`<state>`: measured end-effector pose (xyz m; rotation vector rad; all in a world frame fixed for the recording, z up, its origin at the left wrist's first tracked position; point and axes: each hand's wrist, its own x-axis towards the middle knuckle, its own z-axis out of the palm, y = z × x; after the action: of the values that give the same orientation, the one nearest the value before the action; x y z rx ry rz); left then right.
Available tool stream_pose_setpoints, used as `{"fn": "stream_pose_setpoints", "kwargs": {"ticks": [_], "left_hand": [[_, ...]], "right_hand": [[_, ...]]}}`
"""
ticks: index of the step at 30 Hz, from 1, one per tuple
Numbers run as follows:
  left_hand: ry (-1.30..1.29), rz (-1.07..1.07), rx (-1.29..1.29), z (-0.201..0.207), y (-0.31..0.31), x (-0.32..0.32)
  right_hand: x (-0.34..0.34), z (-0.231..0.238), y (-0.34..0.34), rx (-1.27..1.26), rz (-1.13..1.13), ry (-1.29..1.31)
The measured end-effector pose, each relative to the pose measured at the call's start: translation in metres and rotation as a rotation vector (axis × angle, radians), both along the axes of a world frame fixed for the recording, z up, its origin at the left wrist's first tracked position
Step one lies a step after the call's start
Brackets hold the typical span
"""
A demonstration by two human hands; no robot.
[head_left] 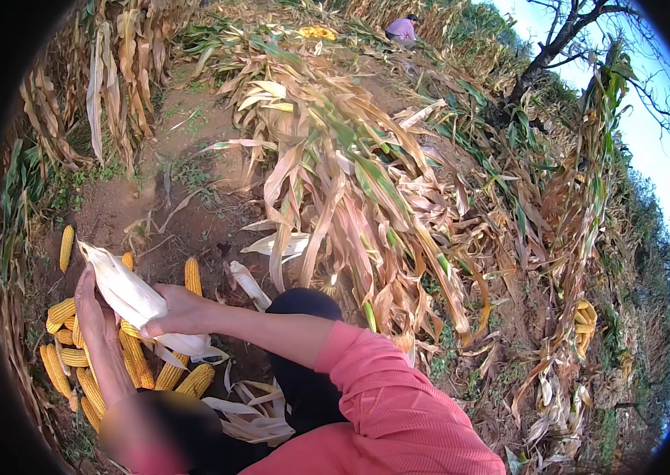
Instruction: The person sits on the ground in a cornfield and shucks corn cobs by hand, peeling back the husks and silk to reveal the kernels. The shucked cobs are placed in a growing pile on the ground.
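Note:
A corn ear in its pale, dry husk (125, 289) lies slantwise between my hands, its pointed tip up and to the left. My left hand (94, 310) is wrapped along its left side, near the tip. The fingers of my right hand (180, 309) close on the husk lower down, where loose leaves hang. Bare yellow corn cobs (135, 360) lie in a heap on the soil beneath and around my hands. One cob (67, 248) rests apart at the left, and another cob (193, 276) stands out just beyond my right hand.
Stripped husks (252, 416) lie by my legs. A long heap of cut corn stalks (351, 198) stretches ahead; standing dry stalks (109, 79) line the left. More cobs (585, 326) lie far right. Another person (402, 30) is low down in the distance near a yellow pile (317, 32).

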<state>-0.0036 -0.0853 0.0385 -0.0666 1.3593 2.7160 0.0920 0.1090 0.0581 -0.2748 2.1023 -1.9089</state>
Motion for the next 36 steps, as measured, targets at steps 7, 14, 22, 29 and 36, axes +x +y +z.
{"fn": "stream_pose_setpoints", "kwargs": {"ticks": [7,14,22,29,36], "left_hand": [[-0.033,0.007,-0.025,-0.010,-0.012,-0.010],[-0.020,-0.011,-0.047,-0.014,-0.015,-0.017],[0.062,-0.017,-0.085,-0.030,-0.027,-0.029],[0.125,0.006,-0.058,-0.045,-0.036,-0.038],[0.064,-0.009,-0.044,-0.046,-0.033,-0.035]], "right_hand": [[0.002,0.003,0.000,-0.039,0.003,0.002],[0.005,0.007,0.004,-0.054,-0.002,-0.008],[0.004,0.004,0.003,-0.036,-0.015,0.026],[0.005,0.008,0.003,-0.020,-0.012,0.067],[0.009,0.015,0.002,-0.017,-0.040,0.124]]}}
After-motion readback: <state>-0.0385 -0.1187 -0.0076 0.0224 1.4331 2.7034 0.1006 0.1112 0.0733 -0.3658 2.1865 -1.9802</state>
